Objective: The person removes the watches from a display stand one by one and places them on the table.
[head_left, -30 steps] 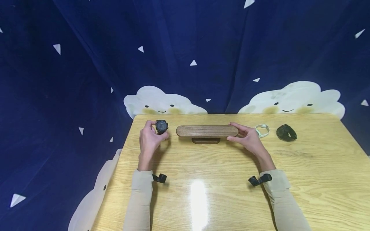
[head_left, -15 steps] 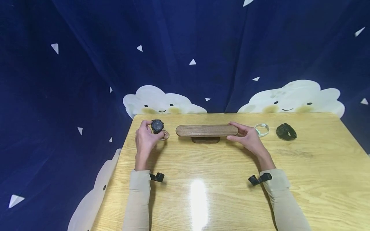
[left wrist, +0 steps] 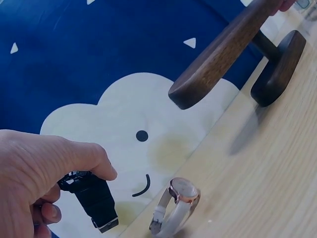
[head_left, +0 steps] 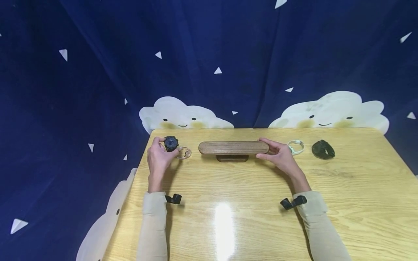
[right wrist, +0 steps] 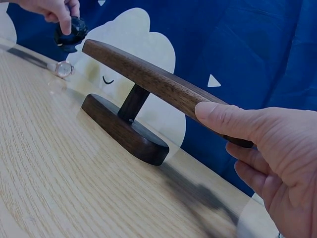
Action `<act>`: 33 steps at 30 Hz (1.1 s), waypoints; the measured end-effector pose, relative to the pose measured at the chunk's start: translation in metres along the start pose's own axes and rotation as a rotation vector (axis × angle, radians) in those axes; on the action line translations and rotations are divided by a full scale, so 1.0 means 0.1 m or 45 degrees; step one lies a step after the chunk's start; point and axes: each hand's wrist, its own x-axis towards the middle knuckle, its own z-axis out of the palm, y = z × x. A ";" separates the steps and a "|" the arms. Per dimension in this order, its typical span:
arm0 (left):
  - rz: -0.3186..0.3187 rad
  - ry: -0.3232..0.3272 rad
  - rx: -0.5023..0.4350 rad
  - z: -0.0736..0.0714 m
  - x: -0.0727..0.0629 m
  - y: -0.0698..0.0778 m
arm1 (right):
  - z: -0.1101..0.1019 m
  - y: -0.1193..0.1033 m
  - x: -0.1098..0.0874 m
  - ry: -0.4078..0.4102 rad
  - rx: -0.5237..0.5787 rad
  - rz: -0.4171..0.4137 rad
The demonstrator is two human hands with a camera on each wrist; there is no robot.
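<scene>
My left hand (head_left: 159, 158) holds a black wristwatch (head_left: 171, 144) by its sides, thumb and fingers pinching it above the table. In the left wrist view its black strap (left wrist: 96, 198) hangs down with the buckle at the end. Just right of it, a rose-gold watch with a white strap (left wrist: 171, 218) stands on the table. At mid-table is a dark wooden T-shaped stand (head_left: 233, 148), a rounded bar on a short post and base (right wrist: 124, 131). My right hand (head_left: 281, 156) grips the bar's right end, thumb on the near side.
Right of my right hand lie a white and pale-green watch (head_left: 297, 147) and a dark watch (head_left: 323, 149). The wooden table (head_left: 254, 217) meets a blue curtain (head_left: 209, 54) along its back edge. Each sleeve wears a black wrist mount.
My left hand has moved left with the black watch, bringing the rose-gold watch into view beside it. The right hand and the stand have stayed in place.
</scene>
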 end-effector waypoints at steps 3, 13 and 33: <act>-0.016 0.015 0.018 -0.01 0.01 -0.05 | 0.00 0.00 0.00 -0.001 0.007 0.001; -0.106 0.065 0.078 -0.07 0.04 -0.21 | 0.00 0.00 0.00 -0.001 0.018 -0.001; -0.113 0.013 0.172 0.00 0.07 -0.45 | 0.00 -0.01 0.00 -0.001 0.025 0.000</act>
